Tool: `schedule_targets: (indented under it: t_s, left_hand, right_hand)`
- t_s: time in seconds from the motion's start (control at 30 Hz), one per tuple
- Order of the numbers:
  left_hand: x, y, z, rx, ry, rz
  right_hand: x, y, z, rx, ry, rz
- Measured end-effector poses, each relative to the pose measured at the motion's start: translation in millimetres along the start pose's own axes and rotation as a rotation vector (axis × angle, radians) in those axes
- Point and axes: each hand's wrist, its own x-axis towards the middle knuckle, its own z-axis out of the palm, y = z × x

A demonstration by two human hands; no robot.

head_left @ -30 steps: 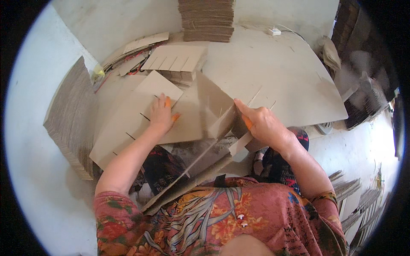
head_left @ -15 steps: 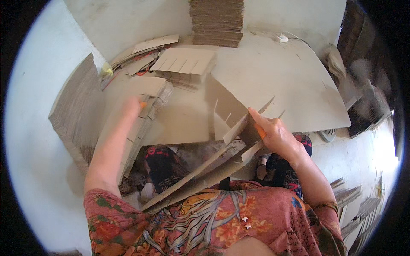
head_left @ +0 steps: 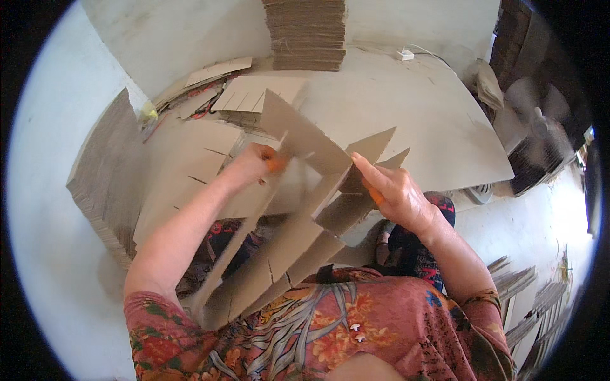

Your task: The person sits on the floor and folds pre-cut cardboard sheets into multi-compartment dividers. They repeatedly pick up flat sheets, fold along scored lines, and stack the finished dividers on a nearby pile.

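I hold a slotted grey-brown cardboard strip (head_left: 304, 136) upright across several longer slotted cardboard strips (head_left: 279, 254) that slant down toward my lap. My left hand (head_left: 253, 164) grips the strip's lower left edge with an orange-tipped thumb. My right hand (head_left: 397, 192) pinches the crossing strips just right of it, fingers pointing up-left. The pieces interlock like a divider grid above the edge of a large cardboard-covered table (head_left: 438, 133).
A tall stack of cardboard sheets (head_left: 306, 32) stands at the table's far side. A pile of slotted strips (head_left: 251, 98) lies at the back left, another flat pile (head_left: 190, 171) under my left arm, and a thick stack (head_left: 105, 184) at the left. A white plug box (head_left: 405, 55) lies far right.
My left hand reached left to the pile, then came back with a slotted strip and stood it across the long strips. My right hand stayed on the assembly and lifted it slightly.
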Motion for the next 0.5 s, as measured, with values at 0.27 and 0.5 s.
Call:
schedule_targets:
  t_s: [0.27, 0.5]
  left_hand:
    - [-24.9, 58.4, 30.4, -0.137, -0.122, 0.162]
    - [23.6, -91.0, -15.0, 0.835, 0.839, 0.369]
  right_hand:
    - [-10.2, 17.0, 4.1, 0.094, -0.14, 0.246]
    - [6.4, 30.3, -6.9, -0.013, -0.119, 0.325]
